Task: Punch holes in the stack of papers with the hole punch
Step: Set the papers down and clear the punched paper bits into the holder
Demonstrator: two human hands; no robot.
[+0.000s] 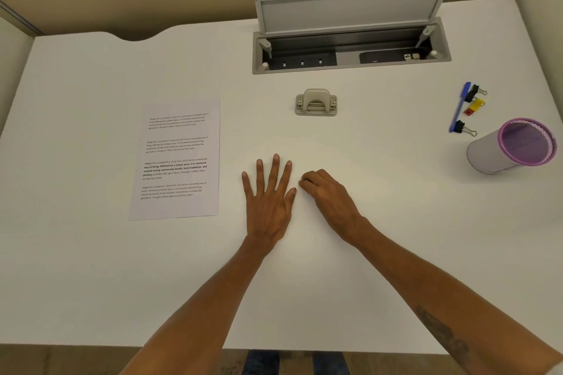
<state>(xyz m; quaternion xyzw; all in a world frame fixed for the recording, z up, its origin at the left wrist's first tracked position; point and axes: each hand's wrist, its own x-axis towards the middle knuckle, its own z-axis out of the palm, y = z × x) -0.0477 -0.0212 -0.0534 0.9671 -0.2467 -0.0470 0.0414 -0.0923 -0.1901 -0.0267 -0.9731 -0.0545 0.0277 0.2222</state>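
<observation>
Two bare forearms enter from the near edge of the white counter (396, 222), the right one bearing a dark mark on its skin. Left hand (268, 198) lies flat, palm down, on the counter, with fingers straight and spread; it holds nothing. Right hand (329, 195) rests just beside it with fingers curled under and knuckles forward, also holding nothing; the two hands are near each other but apart. Stack of papers (176, 161), printed with four blocks of text, lies flat to the left of the left hand, untouched. Hole punch (316, 102), grey, stands farther back near the middle of the counter, beyond both hands and well apart from the papers. Behind it, a recessed cable tray (350, 65) has its lid raised. At far right lie a blue pen (458, 109) with black binder clips (473, 91) and a yellow and red clip (473, 106) beside it, and nearer, a purple mesh cup (515, 146).
</observation>
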